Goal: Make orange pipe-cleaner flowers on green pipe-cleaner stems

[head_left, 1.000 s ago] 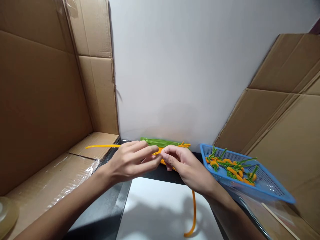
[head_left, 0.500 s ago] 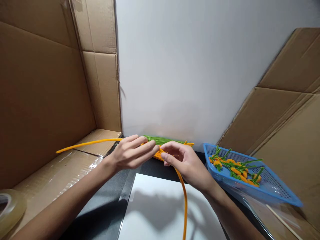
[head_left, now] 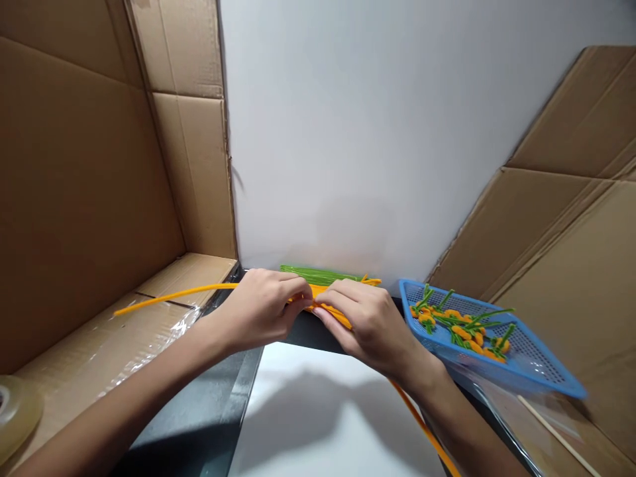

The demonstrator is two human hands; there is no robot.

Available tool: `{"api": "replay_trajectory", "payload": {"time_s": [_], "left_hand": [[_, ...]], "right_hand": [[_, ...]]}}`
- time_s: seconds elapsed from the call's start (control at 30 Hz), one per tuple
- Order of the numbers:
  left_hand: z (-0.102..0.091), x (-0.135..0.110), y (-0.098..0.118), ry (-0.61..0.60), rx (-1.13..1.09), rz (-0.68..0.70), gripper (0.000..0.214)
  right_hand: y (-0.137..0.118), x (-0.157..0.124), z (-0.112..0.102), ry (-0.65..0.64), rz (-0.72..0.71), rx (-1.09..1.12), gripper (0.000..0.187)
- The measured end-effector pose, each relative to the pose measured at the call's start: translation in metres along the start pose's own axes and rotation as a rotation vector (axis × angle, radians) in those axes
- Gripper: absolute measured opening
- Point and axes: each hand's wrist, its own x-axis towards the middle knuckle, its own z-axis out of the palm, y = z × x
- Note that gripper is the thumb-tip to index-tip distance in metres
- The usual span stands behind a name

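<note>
An orange pipe cleaner (head_left: 171, 296) runs through both hands, one end reaching out to the left and the other hanging down past my right forearm. My left hand (head_left: 271, 301) pinches it between thumb and fingers. Close beside, nearly fingertip to fingertip, my right hand (head_left: 360, 318) grips it too. The stretch between the fingertips is mostly hidden. Behind the hands lie a bundle of green pipe cleaners (head_left: 318, 273) and a bundle of orange ones (head_left: 318, 289), partly covered by my fingers.
At the right stands a blue basket (head_left: 541, 377) holding several orange and green pipe cleaner pieces (head_left: 462, 324). A white sheet (head_left: 298, 424) lies below the hands. A tape roll (head_left: 22, 417) is at the lower left, a thin stick (head_left: 556, 434) at the lower right. Cardboard walls (head_left: 193, 165) flank the space.
My left fingers have curled in from a stretched pose, and both hands have come together on the orange pipe cleaner. Its hanging end has swung right, under my right forearm.
</note>
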Motion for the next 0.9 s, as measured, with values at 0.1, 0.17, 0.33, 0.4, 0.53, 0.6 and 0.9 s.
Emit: {"api": "replay_trajectory", "payload": {"time_s": [0.1, 0.17, 0.33, 0.4, 0.53, 0.6, 0.9], "left_hand": [[-0.005, 0.003, 0.002, -0.161, -0.076, -0.145, 0.014], [-0.006, 0.004, 0.001, -0.209, -0.103, -0.194, 0.015], [-0.003, 0.003, -0.008, -0.164, -0.152, -0.053, 0.016], [-0.001, 0.002, -0.012, -0.102, -0.167, 0.034, 0.018], [0.000, 0.001, -0.014, 0.072, -0.165, 0.215, 0.024], [0.002, 0.002, -0.013, 0.174, -0.160, 0.297, 0.025], [0.010, -0.003, -0.012, 0.555, 0.155, 0.620, 0.020]], "right_hand": [[0.001, 0.000, 0.004, -0.027, -0.042, -0.067, 0.024], [0.001, 0.000, 0.006, -0.034, -0.008, -0.023, 0.026], [0.006, 0.005, 0.008, -0.136, 0.336, 0.522, 0.023], [0.010, 0.006, 0.010, -0.188, 0.494, 0.808, 0.024], [0.016, 0.006, 0.016, -0.218, 0.686, 1.271, 0.029], [0.016, 0.006, 0.016, -0.214, 0.759, 1.415, 0.028], [0.006, 0.004, 0.019, -0.288, 0.969, 1.915, 0.024]]}}
